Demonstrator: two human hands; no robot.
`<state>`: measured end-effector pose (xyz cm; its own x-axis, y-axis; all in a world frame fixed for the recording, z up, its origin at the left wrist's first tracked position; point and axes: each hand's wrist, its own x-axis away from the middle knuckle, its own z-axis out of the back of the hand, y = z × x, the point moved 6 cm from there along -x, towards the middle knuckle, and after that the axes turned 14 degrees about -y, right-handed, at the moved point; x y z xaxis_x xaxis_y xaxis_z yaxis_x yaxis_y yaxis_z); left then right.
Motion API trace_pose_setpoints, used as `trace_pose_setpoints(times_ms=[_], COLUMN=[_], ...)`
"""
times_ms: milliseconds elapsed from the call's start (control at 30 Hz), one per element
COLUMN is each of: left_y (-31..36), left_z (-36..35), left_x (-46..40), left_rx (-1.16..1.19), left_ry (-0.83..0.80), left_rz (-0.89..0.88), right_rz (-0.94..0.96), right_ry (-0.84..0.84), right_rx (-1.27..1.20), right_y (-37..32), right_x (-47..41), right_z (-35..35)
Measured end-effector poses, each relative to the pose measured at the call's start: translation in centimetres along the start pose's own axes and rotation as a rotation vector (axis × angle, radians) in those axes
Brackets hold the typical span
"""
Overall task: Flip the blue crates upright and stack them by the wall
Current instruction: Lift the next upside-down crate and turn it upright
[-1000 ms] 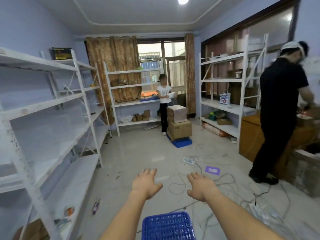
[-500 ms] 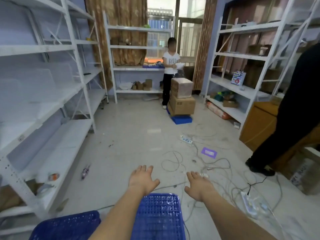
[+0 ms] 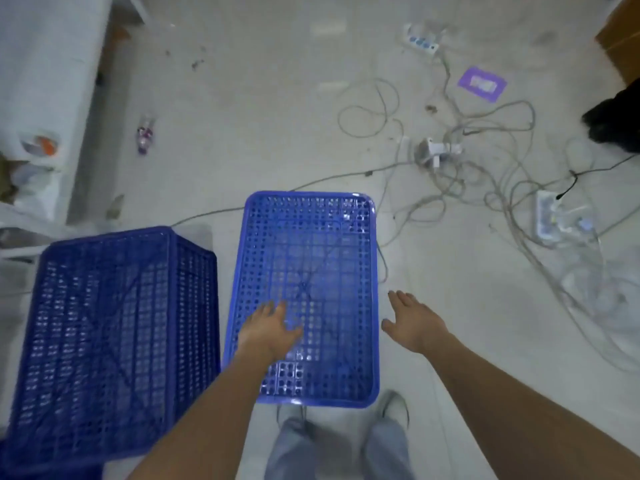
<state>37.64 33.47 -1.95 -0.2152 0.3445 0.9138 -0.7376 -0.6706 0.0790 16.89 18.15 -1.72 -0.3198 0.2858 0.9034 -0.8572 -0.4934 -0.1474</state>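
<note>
While both arms reach down over the floor, neither hand has hold of anything. Left hand (image 3: 268, 327): fingers spread, palm down, over the near-left part of the centre blue crate (image 3: 304, 292) — whether it touches the mesh or hovers just above, can't tell. Right hand (image 3: 412, 323): also spread flat, thumb out toward the crate, just beside the crate's right edge, over bare floor (image 3: 263, 109).

Centre crate sits bottom-up, perforated base facing the camera, long axis running away from the person. Their two shoes (image 3: 394, 408) are right at its near edge.

Second blue crate (image 3: 110, 341) stands just left of the centre crate, a narrow gap between them; its mesh faces show, blurred — orientation unclear.

Other things, relative to the centre crate:
- white shelf unit (image 3: 45, 91) — far left, beyond the second crate
- tangle of grey cables (image 3: 485, 161) with a white power strip (image 3: 550, 216) — far right
- purple card (image 3: 482, 83) — further out, far right
- small bottle-like item (image 3: 144, 133) lying on the floor — far left, too blurred to name
</note>
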Motion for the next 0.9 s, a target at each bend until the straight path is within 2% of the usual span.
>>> trace_pose_setpoints(times_ms=[100, 233, 367, 467, 533, 733, 900], left_y=[-0.6, -2.0, -4.0, -4.0, -3.6, -3.1, -2.5], left_z=[-5.2, -10.1, -11.6, -11.4, -11.3, -11.3, -11.6], left_x=[-5.7, -11.9, -16.3, -18.2, -19.0, -19.1, -18.2], left_rx=[0.111, 0.095, 0.143, 0.208, 0.277, 0.449, 0.558], left_ry=[-0.059, -0.091, -0.007, 0.047, 0.093, 0.171, 0.119], left_rz=[0.035, 0.104, 0.146, 0.150, 0.156, 0.122, 0.004], right_rz=[-0.024, -0.047, -0.063, -0.079, -0.120, -0.112, -0.101], right_ry=[-0.090, -0.162, -0.017, 0.124, 0.179, 0.177, 0.311], right_rx=[-0.113, -0.382, -0.889, -1.086, -1.089, -0.931, -0.968], right_y=[2.7, 3.8, 3.8, 3.8, 4.2, 5.2, 6.3], right_x=[-5.6, -12.7, -18.9, -21.9, -22.6, -22.1, -19.4], right_z=[-5.1, -10.7, -11.7, -10.5, -9.4, -7.9, -7.1])
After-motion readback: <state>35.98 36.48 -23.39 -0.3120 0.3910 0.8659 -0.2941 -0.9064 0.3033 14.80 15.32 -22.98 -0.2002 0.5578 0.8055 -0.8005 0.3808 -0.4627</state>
